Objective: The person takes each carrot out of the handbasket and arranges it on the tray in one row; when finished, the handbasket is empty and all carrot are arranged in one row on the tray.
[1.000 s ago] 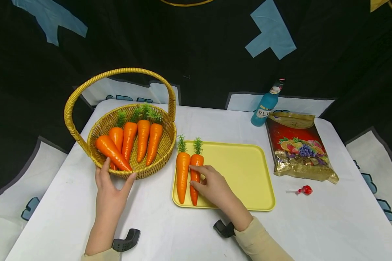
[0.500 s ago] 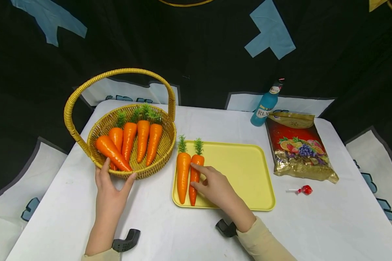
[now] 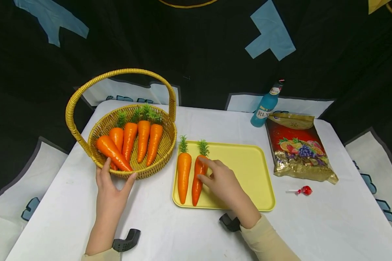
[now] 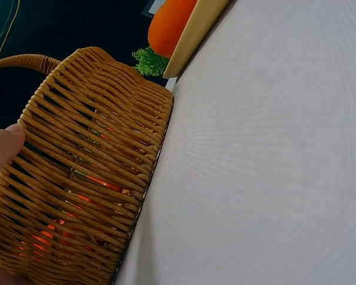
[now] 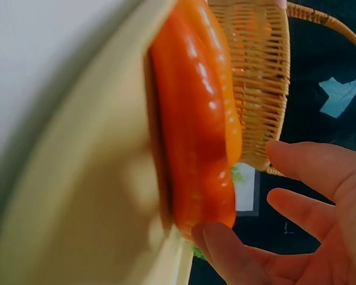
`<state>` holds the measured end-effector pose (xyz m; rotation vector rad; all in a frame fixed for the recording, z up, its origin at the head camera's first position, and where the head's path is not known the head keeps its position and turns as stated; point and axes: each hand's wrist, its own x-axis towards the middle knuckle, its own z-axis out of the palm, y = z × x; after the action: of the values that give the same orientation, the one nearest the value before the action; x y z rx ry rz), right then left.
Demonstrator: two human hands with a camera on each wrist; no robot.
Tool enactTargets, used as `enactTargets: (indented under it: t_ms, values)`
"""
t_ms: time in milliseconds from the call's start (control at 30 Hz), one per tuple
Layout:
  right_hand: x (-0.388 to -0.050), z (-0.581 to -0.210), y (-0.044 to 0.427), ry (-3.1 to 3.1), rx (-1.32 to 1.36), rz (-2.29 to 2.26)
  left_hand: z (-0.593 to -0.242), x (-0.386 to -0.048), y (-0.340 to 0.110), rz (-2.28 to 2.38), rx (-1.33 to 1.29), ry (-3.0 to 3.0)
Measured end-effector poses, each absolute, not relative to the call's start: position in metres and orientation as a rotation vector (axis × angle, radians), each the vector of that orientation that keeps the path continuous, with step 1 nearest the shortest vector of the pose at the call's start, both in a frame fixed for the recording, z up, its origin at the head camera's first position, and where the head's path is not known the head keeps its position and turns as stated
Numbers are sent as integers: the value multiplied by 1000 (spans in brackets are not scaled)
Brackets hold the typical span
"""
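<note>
In the head view my left hand [image 3: 112, 190] holds the near rim of a wicker basket [image 3: 161, 165], thumb and fingers spread along it. Several orange carrots with green tops lie in the basket; one carrot [image 3: 112, 152] leans across the others near that hand. Two more carrots sit side by side on a yellow tray [image 3: 235, 174]. My right hand [image 3: 225, 183] is over the right carrot [image 3: 197, 185], touching its thick upper end with a fingertip. The right wrist view shows other fingers lifted off that carrot. The left carrot [image 3: 184, 177] stands apart from the hand.
A blue bottle [image 3: 264, 107] stands at the back right, beside a red and gold snack bag [image 3: 298, 148]. In front of the bag lies a red lollipop [image 3: 305, 190]. White cloth [image 3: 153, 232] covers the table, and a dark curtain [image 3: 212, 54] hangs behind it.
My right hand has shifted slightly right and away from me. The right carrot's top has swung right, so it now lies tilted, its upper part farther from the left carrot. The left hand stays put.
</note>
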<state>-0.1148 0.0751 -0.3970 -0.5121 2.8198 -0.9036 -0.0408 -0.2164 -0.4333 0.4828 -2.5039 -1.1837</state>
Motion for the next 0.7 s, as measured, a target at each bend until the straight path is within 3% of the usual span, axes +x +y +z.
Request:
enactTargets:
  t_ms: [400, 700]
  values:
    - [-130, -383, 74, 2821, -515, -984, -433, -41, -216, -1185, 483, -2509]
    - [-144, -360, 45, 2734, -653, -1069, -432, -41, -216, -1190, 493, -2508]
